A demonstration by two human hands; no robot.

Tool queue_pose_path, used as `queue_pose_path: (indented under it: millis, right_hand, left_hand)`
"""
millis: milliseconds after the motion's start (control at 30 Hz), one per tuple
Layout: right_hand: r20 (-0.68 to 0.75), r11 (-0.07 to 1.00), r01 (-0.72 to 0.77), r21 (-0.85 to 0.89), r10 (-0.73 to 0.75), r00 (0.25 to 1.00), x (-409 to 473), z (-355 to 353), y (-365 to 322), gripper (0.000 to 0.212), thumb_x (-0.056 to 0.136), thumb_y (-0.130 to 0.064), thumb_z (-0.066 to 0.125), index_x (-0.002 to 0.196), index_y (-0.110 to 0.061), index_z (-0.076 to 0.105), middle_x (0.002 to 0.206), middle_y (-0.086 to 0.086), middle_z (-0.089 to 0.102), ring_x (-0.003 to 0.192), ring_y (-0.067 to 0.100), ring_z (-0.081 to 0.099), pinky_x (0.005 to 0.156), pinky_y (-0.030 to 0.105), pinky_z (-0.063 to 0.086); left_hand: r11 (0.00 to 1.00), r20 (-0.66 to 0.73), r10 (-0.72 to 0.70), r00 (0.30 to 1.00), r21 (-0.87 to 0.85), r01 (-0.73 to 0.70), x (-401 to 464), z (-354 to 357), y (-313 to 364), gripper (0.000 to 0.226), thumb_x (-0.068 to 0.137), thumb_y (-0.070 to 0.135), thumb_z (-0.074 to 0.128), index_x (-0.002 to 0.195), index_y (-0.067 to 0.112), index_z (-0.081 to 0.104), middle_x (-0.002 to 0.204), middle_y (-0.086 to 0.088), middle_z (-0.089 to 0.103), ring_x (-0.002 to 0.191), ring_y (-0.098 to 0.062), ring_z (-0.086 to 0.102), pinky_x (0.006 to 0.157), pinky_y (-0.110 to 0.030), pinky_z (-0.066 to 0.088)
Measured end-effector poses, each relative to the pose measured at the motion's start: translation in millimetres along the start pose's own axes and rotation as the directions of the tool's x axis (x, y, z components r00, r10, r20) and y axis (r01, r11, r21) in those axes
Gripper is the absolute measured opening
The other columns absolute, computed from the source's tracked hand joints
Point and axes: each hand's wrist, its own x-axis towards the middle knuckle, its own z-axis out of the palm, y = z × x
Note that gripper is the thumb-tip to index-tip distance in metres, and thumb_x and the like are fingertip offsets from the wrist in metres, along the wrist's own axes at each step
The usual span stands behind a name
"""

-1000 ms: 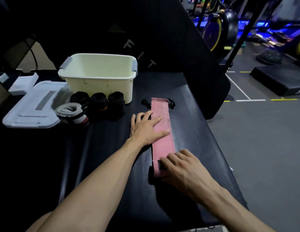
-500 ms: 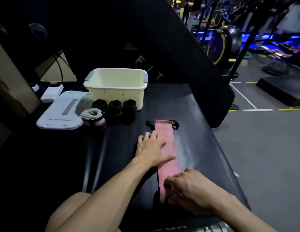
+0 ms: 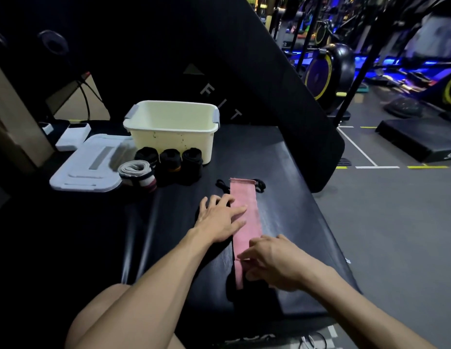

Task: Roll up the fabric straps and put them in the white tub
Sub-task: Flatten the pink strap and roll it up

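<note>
The pink strap (image 3: 244, 217) is laid flat and lengthwise on the black bench (image 3: 290, 172), well short of the white tub (image 3: 173, 137), which stands at the far end with nothing visible inside it. The middle of the strap is pressed down by the left hand (image 3: 220, 220) with fingers spread flat. The near end is worked by the right hand (image 3: 272, 263), whose fingers are curled over it; it seems to be pinched for a first fold, though the fingertips are partly hidden.

A tight first turn should be made, since a loose core is likely to spread later. The edges should be kept in line as the roll is walked forward, and the flat hand slid back ahead of it so that the cloth is held taut. Four finished rolls (image 3: 169, 163) wait in front of the tub, beside its lid (image 3: 86, 170).
</note>
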Motion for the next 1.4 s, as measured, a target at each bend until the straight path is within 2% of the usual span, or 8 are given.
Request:
queue_pose_path:
  millis: [233,500,667,833,967,1067,1267,1400]
  right_hand:
    - [0.057,0.981,-0.092,0.172,0.083,0.995,16,-14,8,0.033,0.097,-0.041,0.062,0.129,-0.034,0.059,0.119,-0.004,0.072,0.108,0.022,0.065,0.089,0.032,0.049]
    - [-0.186,0.963,-0.076,0.258,0.126,0.974,15,3,12,0.02,0.092,-0.041,0.067,0.109,-0.031,0.061,0.112,-0.008,0.05,0.104,0.018,0.054,0.078,0.033,0.042]
    - [-0.356,0.984,-0.063,0.169,0.12,0.927,10,14,9,0.022,0.092,-0.052,0.062,0.098,-0.031,0.067,0.097,-0.011,0.06,0.094,0.015,0.056,0.077,0.033,0.044]
    - [-0.512,0.998,-0.062,0.024,0.066,0.856,-1,37,5,0.037,0.091,-0.059,0.049,0.08,-0.029,0.068,0.08,-0.011,0.06,0.072,0.015,0.06,0.052,0.034,0.05]
    - [-0.47,0.999,-0.048,0.007,0.046,0.881,-14,53,6,0.047,0.075,-0.066,0.067,0.105,-0.031,0.066,0.1,-0.014,0.062,0.083,0.012,0.059,0.063,0.029,0.053]
    - [-0.429,0.998,-0.067,-0.022,0.051,0.902,-8,51,11,0.054,0.066,-0.059,0.073,0.11,-0.029,0.066,0.098,-0.011,0.062,0.083,0.016,0.063,0.065,0.03,0.053]
    - [-0.235,0.993,-0.045,-0.108,0.018,0.972,12,8,13,0.048,0.09,-0.055,0.064,0.125,-0.023,0.059,0.115,-0.001,0.062,0.105,0.028,0.062,0.08,0.034,0.039]
    - [-0.135,0.994,-0.067,-0.085,0.055,0.989,24,-8,16,0.059,0.09,-0.052,0.067,0.138,-0.024,0.047,0.123,0.001,0.067,0.111,0.032,0.062,0.084,0.037,0.045]
  left_hand:
    - [0.999,0.141,0.048,0.989,-0.031,-0.044,-1,-7,-9,0.088,0.075,0.075,0.064,0.153,0.052,0.031,0.162,0.008,0.016,0.148,-0.025,0.009,0.123,-0.057,-0.005]
    - [0.999,-0.036,0.016,0.999,-0.035,-0.017,-1,3,-6,0.056,0.093,0.069,0.047,0.147,0.053,0.043,0.164,0.005,0.02,0.149,-0.028,0.012,0.124,-0.053,0.002]
    - [0.998,-0.081,-0.027,0.996,-0.05,0.023,-1,7,-4,0.056,0.092,0.07,0.049,0.146,0.052,0.045,0.164,0.004,0.022,0.147,-0.028,0.017,0.124,-0.05,0.006]
    - [0.995,-0.095,-0.07,0.993,-0.079,0.062,-1,8,-5,0.061,0.089,0.072,0.052,0.146,0.051,0.045,0.163,0.003,0.025,0.148,-0.026,0.018,0.125,-0.049,0.006]
    - [0.993,-0.11,-0.089,0.99,-0.091,0.079,1,9,-5,0.065,0.086,0.074,0.055,0.146,0.05,0.046,0.162,0.004,0.027,0.147,-0.025,0.02,0.124,-0.047,0.01]
    - [0.988,-0.124,-0.113,0.986,-0.121,0.098,4,8,-7,0.07,0.082,0.076,0.059,0.145,0.049,0.047,0.16,0.004,0.031,0.146,-0.023,0.022,0.123,-0.044,0.013]
    - [0.977,-0.152,-0.153,0.976,-0.17,0.127,7,8,-10,0.082,0.075,0.077,0.066,0.147,0.043,0.046,0.155,0.006,0.035,0.142,-0.02,0.026,0.119,-0.039,0.019]
    - [0.975,-0.162,-0.171,0.972,-0.173,0.143,10,9,-11,0.092,0.07,0.078,0.068,0.15,0.04,0.042,0.152,0.008,0.037,0.14,-0.02,0.029,0.116,-0.038,0.022]
